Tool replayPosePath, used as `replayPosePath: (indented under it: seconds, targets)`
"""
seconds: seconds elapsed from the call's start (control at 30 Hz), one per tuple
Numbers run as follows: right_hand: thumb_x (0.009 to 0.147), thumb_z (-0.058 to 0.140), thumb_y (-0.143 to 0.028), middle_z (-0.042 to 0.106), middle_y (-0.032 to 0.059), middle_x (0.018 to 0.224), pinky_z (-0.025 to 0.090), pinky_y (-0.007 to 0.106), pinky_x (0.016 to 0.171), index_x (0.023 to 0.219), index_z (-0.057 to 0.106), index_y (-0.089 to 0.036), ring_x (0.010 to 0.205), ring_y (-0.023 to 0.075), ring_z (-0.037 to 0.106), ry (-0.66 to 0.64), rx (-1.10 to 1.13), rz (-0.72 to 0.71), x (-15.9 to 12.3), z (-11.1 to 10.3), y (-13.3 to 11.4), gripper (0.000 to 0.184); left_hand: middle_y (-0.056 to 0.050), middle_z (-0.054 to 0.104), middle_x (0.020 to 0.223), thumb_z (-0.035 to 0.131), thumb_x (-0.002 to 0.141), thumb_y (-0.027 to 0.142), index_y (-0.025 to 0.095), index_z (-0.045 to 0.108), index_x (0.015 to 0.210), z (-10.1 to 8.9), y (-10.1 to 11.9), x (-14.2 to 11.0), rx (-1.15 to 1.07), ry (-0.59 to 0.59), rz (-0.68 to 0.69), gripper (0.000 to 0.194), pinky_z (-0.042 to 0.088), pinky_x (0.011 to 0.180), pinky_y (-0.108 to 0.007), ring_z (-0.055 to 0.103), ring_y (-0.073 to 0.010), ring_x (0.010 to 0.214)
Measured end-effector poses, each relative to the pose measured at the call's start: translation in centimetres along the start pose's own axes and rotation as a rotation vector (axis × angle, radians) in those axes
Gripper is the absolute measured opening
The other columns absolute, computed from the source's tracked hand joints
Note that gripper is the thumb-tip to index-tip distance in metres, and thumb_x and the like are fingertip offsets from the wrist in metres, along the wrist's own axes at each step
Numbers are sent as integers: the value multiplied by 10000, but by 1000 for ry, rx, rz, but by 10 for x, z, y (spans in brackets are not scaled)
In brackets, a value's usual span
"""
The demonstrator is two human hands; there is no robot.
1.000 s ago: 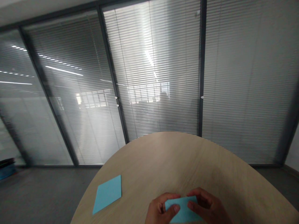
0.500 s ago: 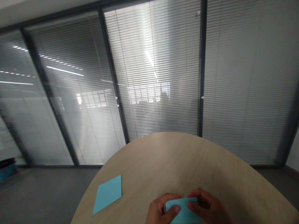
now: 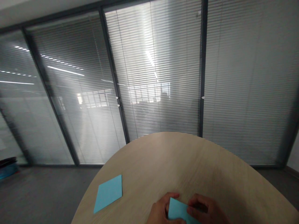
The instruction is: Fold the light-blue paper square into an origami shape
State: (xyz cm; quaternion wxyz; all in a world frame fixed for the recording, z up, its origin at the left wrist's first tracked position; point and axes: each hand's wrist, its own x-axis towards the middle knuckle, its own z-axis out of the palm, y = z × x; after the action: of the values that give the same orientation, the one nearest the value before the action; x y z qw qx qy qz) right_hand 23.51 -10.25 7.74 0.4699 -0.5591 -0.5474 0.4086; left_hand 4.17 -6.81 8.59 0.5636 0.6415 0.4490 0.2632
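Note:
A light-blue sheet of paper [image 3: 179, 210] is held between my two hands at the near edge of the view, its lower part cut off by the frame. My left hand [image 3: 161, 210] grips its left side, thumb in front and fingers behind. At the right edge of the sheet, my right hand [image 3: 205, 208] pinches it between thumb and fingers. The sheet tilts down toward the right. Another light-blue piece of paper [image 3: 108, 193] lies flat on the table to the left, apart from both hands.
The round wooden table [image 3: 163, 161] curves away in front of me. Beyond it stands a glass partition with closed blinds [image 3: 161, 118] and dark frames. A blue, dark-topped object [image 3: 8, 168] sits on the grey floor [image 3: 51, 189] at far left.
The held paper has tilted, its right side now lower. My left thumb has slid down toward the near edge, and my right hand has moved slightly down to the right edge.

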Motion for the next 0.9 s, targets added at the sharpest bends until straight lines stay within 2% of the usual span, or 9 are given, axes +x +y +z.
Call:
replayPosePath:
  seconds: [0.1,0.23,0.33,0.43,0.57,0.7,0.8,0.9]
  targets:
    - [626,698,-487,647,24,593,434,287,597,635,685,-173,623,210,606,-36,28,29,3,-4,-3,314,39,621,664,752,569,176,186,641,1131,2,3,2,-67,42,0,573,341,528,-219,556,-134,604]
    - [642,722,-496,584,-7,580,410,270,578,644,666,-168,591,177,548,-90,67,8,8,-6,7,333,65,562,496,760,536,267,147,638,1038,1,4,9,-125,209,32,531,341,503,-234,522,-130,485]
    - [657,741,-499,588,-11,597,401,261,583,679,679,-174,607,173,542,-152,84,5,11,-6,14,332,32,568,489,789,531,408,154,641,740,0,7,11,-188,214,59,361,343,521,-235,495,-113,481]
    - [646,748,-528,558,-18,593,386,261,584,672,664,-170,594,162,518,-169,113,17,12,-5,18,369,-9,581,469,801,465,623,185,510,486,-1,11,8,-162,193,44,526,326,510,-237,473,-100,460]
    - [662,750,-537,504,-36,590,357,252,570,670,647,-173,586,145,469,-201,122,10,11,-4,21,378,-4,586,464,766,391,774,192,498,489,0,19,3,-175,184,42,648,377,525,-244,494,-108,462]
    - [624,741,-600,465,-42,587,325,258,563,645,614,-178,579,141,422,-207,119,25,8,-3,15,442,39,523,451,752,381,800,189,515,527,0,26,-2,-192,193,29,672,401,521,-241,489,-106,458]
    - [563,735,-649,436,-44,578,298,265,554,627,583,-184,572,142,394,-195,99,51,7,-2,8,493,11,565,481,741,432,798,181,529,522,-2,27,-4,-222,205,30,658,432,543,-253,521,-122,483]
    - [562,720,-667,439,-41,583,293,267,553,638,584,-188,576,145,394,-209,95,50,7,-2,5,503,-8,586,471,738,470,788,183,513,495,-2,25,-5,-225,233,65,646,401,521,-241,501,-115,469]
